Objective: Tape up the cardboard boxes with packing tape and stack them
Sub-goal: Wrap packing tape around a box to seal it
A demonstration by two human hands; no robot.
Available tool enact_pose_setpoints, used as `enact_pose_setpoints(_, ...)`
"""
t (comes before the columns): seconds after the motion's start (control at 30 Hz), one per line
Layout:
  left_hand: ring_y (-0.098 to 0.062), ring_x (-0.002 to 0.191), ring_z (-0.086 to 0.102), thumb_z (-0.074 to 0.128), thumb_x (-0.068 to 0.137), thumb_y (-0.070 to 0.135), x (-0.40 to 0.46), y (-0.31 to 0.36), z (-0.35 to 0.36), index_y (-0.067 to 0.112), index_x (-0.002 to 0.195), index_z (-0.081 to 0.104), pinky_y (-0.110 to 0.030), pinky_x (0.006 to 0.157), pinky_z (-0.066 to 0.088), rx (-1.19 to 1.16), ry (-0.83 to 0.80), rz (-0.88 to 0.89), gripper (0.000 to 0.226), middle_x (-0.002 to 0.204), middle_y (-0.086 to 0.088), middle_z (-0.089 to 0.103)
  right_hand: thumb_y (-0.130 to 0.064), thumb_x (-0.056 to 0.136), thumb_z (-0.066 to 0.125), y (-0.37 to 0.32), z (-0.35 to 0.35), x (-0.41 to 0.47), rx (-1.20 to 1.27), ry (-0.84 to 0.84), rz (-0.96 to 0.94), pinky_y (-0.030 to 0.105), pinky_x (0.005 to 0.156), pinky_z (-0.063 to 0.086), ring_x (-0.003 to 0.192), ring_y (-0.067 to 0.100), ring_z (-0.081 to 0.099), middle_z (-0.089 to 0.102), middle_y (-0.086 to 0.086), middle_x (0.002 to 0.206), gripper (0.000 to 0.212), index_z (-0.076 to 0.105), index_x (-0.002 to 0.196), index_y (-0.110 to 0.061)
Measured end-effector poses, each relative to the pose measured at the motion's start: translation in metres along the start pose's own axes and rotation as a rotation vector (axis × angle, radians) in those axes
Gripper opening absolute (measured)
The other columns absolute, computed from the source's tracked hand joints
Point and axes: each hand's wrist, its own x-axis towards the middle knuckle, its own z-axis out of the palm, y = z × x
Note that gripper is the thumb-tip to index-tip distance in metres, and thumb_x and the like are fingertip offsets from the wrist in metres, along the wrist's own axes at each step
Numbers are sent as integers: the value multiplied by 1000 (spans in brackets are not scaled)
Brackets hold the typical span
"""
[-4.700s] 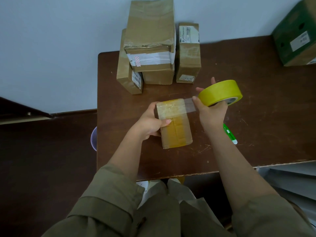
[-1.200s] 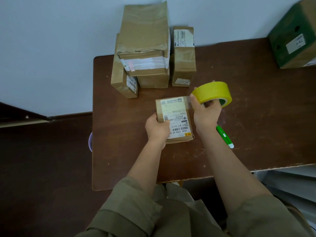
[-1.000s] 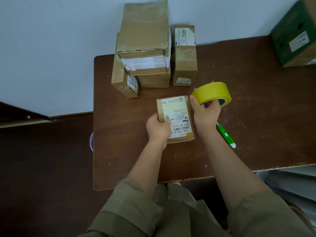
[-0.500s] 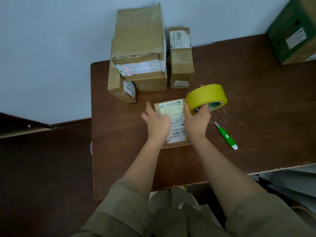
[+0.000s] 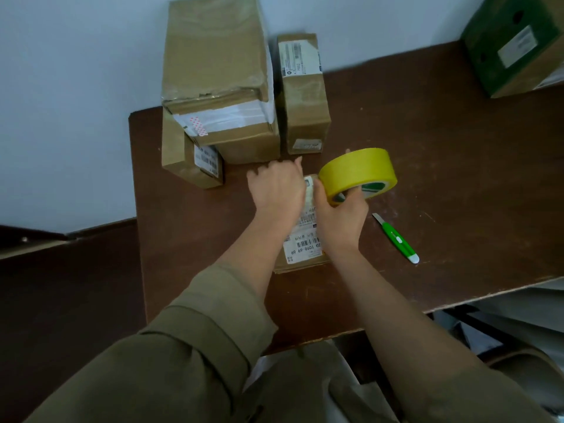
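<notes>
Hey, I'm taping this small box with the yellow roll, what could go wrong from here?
The left hand covers the small box, so tape from the yellow roll in the right hand may go on crooked or wrinkled. The green cutter lies close by that forearm and could be knocked.

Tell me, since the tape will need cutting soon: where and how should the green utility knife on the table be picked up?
Take the green utility knife by its green handle, mid-length, coming from above with the right hand. It lies flat on the brown wooden table, clear of other things, blade tip pointing away toward the far left, so a grip across the handle's long sides likely keeps fingers off the blade.
</notes>
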Motion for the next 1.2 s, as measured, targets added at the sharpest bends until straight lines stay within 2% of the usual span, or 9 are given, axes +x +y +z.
enact_pose_setpoints(0.13,-32,72,68,29,106,39,-4,10,6,12,70,71,-40,79,44,-63,144,11,62,72,-13,72,-31,95,61,-5,1,2,115,31,24,8,63,36,67,0,55,59,-6,75,25,54,87,-8)
enact_pose_setpoints(0.37,-32,84,67,26,104,45,2,13,6,10,79,71,-36,74,38,-99,43,78,62,86,-11,72,-24,103,51,-10,-2,1,222,25,100,7,66,39,71,-10,55,58,-8,79,21,55,88,-10)
enact_pose_setpoints(0.5,-28,74,58,24,105,45,3,2,-1,15,70,61,-33,67,33,-198,35,31,59,74,-5,62,-26,104,52,-15,-16,9,287,-114,135,21,73,41,68,-5,51,57,-18,71,17,59,90,-21)
enact_pose_setpoints(0.53,-26,71,54,24,105,47,3,-3,-4,15,67,58,-33,66,34,-227,17,20,60,69,-1,57,-27,103,52,-17,-21,9,275,-196,103,23,76,41,71,-6,51,57,-20,72,10,62,103,-24)
enact_pose_setpoints(0.67,-18,65,50,44,92,46,8,-32,-5,17,57,56,-37,66,38,-745,-155,-8,47,60,2,54,-13,101,56,-39,-25,1,254,-348,-36,5,84,39,84,-15,55,60,-12,95,66,21,158,-14)
enact_pose_setpoints(0.73,-17,84,57,48,77,38,3,-37,-13,24,70,65,-35,82,45,-935,-173,-51,23,81,-1,63,-15,101,56,-55,-22,-2,221,-330,-103,2,87,35,89,-19,53,64,-3,101,73,13,159,-13)
enact_pose_setpoints(0.93,-29,138,23,51,80,39,-43,-40,-51,24,147,39,-40,115,22,-812,-284,-117,70,138,-10,31,-35,98,55,-74,-12,0,74,-262,-138,15,109,25,121,-7,39,43,-23,127,78,12,160,-17)
enact_pose_setpoints(1.03,-32,147,16,54,77,50,-58,-37,-46,24,158,15,-46,118,23,-779,-538,-158,93,158,-5,19,-51,93,50,-77,-7,-9,5,-201,-177,44,116,32,129,19,47,57,-2,128,85,12,160,-17)
enact_pose_setpoints(1.2,-26,148,27,72,70,58,-61,-41,12,34,155,18,-51,112,39,-994,-615,-111,104,162,0,22,-45,100,54,-79,-2,-17,-91,-252,-199,48,117,28,140,30,38,52,3,140,76,13,160,-21)
